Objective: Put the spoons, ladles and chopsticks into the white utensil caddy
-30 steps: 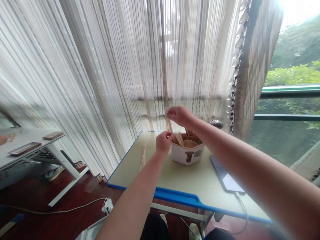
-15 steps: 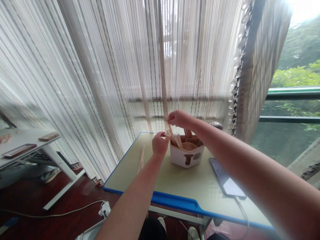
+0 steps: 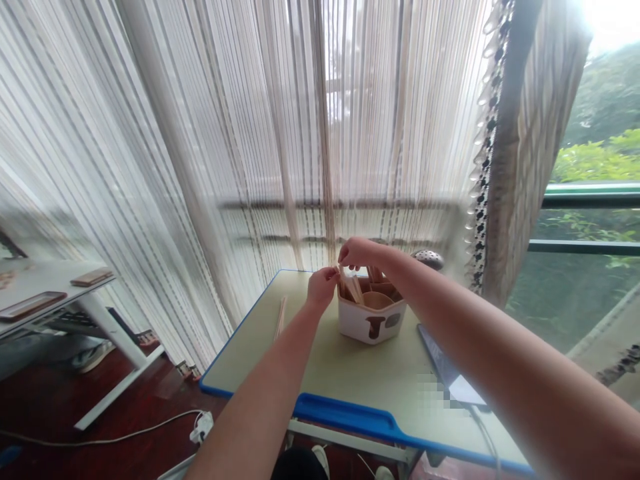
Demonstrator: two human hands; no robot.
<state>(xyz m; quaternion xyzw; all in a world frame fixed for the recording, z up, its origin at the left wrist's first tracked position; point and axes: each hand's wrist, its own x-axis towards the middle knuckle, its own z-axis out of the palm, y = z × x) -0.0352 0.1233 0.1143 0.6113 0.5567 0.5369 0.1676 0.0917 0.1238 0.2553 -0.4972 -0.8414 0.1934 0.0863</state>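
A white utensil holder [image 3: 360, 323] with a brown inside and several compartments stands on the small table. In its left part lean light wooden chopsticks [image 3: 356, 291]. Above that corner my right hand [image 3: 358, 252] is closed in a pinch at the upper ends of the sticks. My left hand [image 3: 321, 288] is closed at the holder's left edge, its fingertips beside the right hand's; what they pinch is hidden. Left of the holder, a few more chopsticks [image 3: 281, 316] lie on the table, partly behind my left forearm.
A perforated metal ladle [image 3: 429, 259] rises behind the holder. A phone [image 3: 434, 357] with a cable lies to the right, partly under my right arm. The table [image 3: 340, 373] has a blue edge. Another table [image 3: 95, 297] stands left, and a striped curtain [image 3: 250, 133] hangs behind.
My right hand has come down toward the holder's left corner, and the sticks below it sit lower. The left hand has stayed close to the rim. The view has shifted slightly.
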